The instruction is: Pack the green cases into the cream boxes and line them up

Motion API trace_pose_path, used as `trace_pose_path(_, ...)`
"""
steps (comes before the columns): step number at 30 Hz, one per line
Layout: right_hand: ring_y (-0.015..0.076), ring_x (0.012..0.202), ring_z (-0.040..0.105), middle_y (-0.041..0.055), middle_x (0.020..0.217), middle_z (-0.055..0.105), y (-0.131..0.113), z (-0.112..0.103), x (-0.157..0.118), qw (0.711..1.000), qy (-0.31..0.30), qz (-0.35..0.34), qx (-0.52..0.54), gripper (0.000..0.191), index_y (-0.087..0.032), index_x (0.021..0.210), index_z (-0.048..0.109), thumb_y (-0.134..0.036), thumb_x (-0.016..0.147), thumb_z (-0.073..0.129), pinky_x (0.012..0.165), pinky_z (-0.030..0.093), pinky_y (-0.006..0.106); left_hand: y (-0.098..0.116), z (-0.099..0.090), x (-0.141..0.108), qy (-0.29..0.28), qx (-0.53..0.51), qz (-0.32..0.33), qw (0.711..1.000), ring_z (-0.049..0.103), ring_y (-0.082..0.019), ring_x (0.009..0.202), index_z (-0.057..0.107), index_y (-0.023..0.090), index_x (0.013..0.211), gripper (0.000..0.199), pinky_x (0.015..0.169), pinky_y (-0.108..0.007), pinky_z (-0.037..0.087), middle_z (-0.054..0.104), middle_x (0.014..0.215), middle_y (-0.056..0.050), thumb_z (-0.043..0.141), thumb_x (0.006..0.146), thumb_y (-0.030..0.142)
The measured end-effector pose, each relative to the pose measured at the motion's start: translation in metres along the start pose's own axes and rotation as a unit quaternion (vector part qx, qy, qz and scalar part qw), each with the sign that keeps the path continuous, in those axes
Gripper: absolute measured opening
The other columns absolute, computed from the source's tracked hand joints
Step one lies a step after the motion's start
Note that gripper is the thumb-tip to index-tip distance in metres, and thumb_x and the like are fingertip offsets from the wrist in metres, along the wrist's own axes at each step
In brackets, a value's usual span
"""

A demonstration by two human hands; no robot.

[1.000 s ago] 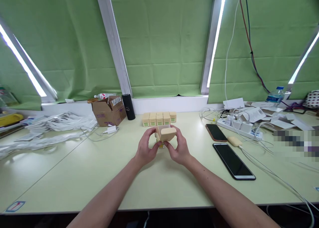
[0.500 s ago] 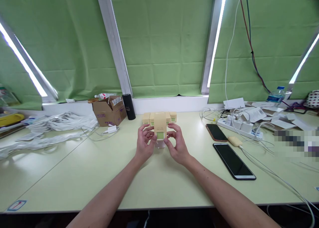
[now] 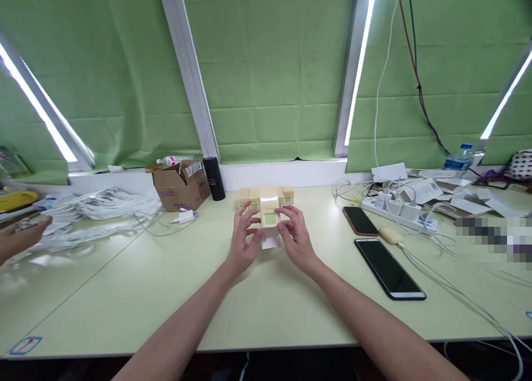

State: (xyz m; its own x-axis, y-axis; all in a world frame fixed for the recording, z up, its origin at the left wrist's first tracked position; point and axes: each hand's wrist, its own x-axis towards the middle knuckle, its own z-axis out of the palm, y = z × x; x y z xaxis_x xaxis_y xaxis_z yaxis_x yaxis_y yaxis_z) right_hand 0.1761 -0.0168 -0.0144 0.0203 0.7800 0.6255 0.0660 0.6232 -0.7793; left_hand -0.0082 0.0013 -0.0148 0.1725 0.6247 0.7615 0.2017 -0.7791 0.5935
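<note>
Between my two hands is a small tan cardboard box (image 3: 270, 218) with a green window on its front and a pale flap sticking out at its lower end toward me. My left hand (image 3: 244, 238) has its fingertips at the box's left side, fingers curved, thumb low near the flap. On the other side, my right hand (image 3: 295, 234) grips the right edge between thumb and fingers. Just behind stands a row of several similar tan boxes (image 3: 288, 195), partly hidden by the held one and my fingers.
At the left edge, another person's hand (image 3: 29, 238) reaches in near bundled white strips (image 3: 108, 203). A brown carton (image 3: 180, 189) and black cylinder (image 3: 214, 178) stand at the back. To the right are two phones (image 3: 389, 270), a power strip (image 3: 399, 214), cables and flattened white boxes (image 3: 469, 195).
The box in my hands has tilted, its top leaning back, and its lower flap shows more plainly. My left thumb has shifted slightly. Another person's hand has come in at the left.
</note>
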Motion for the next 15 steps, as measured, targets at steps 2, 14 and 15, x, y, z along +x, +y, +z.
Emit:
trace_pose_path(2,0.0123,0.074,0.066,0.0115,0.145,0.044,0.000,0.000,0.001,1.000,0.005,0.011,0.009,0.035,-0.032,0.132,0.064,-0.050,0.105,0.053,0.083,0.065,0.042,0.006,-0.002,0.000,-0.018,0.028,0.007,0.999,0.068,-0.022,0.111,0.060,0.030,0.136,0.036,0.085,-0.040,0.067,0.029,0.165,-0.015,0.061,0.101,0.040)
trace_pose_path(14,0.0189,0.091,0.068,0.0111,0.148,0.044,0.007,-0.004,0.000,0.999,-0.042,-0.001,0.015,0.036,-0.034,0.136,0.064,-0.046,0.107,0.045,0.089,0.064,0.045,0.000,0.001,0.003,0.026,-0.014,-0.042,0.999,0.072,-0.019,0.100,0.069,0.026,0.130,0.037,0.083,-0.038,0.069,0.039,0.157,-0.014,0.072,0.094,0.037)
trace_pose_path(15,0.0196,0.093,0.069,0.0111,0.149,0.043,0.009,-0.004,0.000,0.999,-0.047,0.001,0.017,0.037,-0.034,0.137,0.064,-0.046,0.107,0.045,0.091,0.063,0.045,-0.002,0.001,0.003,0.030,-0.018,-0.046,0.998,0.073,-0.019,0.100,0.070,0.026,0.130,0.038,0.083,-0.038,0.069,0.040,0.156,-0.015,0.072,0.094,0.037)
